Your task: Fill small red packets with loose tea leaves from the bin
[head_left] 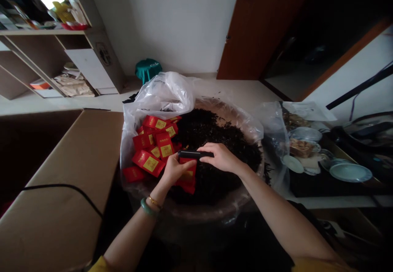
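My left hand [175, 169] is closed on a red packet [188, 184] with a gold label, the thumb lying across its upper part. A slim black bar-shaped device [196, 154] lies level over the packet's top edge. My right hand [223, 156] grips its right end, while the left fingers meet its left end. Whether the packet's edge sits inside the device is hidden. Both hands are above a broad round basket [236, 108] lined with clear plastic. Dark loose leaves, looking like tea [211, 131], fill much of it, and several red packets [150, 163] are heaped at its left.
An open cardboard box [70, 169] stands at the left, a black cable [70, 185] over its flap. To the right, a low table bears clear plastic tubs [350, 171] and bags. A shelf unit [104, 55], a teal covered bin [147, 69] and a brown door [254, 30] are behind.
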`<state>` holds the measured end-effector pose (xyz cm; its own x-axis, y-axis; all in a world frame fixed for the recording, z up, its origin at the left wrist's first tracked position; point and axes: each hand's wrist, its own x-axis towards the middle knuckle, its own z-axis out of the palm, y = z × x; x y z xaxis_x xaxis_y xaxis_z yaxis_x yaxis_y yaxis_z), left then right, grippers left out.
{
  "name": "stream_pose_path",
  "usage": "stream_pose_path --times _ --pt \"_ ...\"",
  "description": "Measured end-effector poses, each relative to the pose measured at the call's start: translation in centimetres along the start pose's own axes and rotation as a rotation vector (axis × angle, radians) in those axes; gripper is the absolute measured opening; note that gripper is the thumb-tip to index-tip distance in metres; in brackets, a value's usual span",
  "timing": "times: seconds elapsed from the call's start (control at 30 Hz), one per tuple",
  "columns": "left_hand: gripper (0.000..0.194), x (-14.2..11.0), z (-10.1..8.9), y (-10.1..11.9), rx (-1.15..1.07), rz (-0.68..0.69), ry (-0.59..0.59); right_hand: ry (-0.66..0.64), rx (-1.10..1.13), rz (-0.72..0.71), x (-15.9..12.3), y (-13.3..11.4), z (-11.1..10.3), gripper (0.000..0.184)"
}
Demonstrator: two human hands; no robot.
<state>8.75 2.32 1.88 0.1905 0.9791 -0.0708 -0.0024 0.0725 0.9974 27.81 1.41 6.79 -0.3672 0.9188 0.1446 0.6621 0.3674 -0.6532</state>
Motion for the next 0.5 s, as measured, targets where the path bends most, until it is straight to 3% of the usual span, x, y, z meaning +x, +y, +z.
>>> stream_pose_path --times 0.13,0.33,0.5 --pt "0.033 -0.09 -0.16 0.45 -0.047 0.076 0.059 -0.015 0.017 0.010 0.00 -0.17 0.05 0.026" --pt "0.027 -0.32 -0.22 0.29 -0.071 0.073 0.111 -0.003 0.012 0.009 -0.02 -0.21 0.52 0.026" --pt "0.030 -0.24 -0.14 0.21 -0.097 0.037 0.089 0.013 -0.020 0.011 0.02 0.04 0.92 0.025"
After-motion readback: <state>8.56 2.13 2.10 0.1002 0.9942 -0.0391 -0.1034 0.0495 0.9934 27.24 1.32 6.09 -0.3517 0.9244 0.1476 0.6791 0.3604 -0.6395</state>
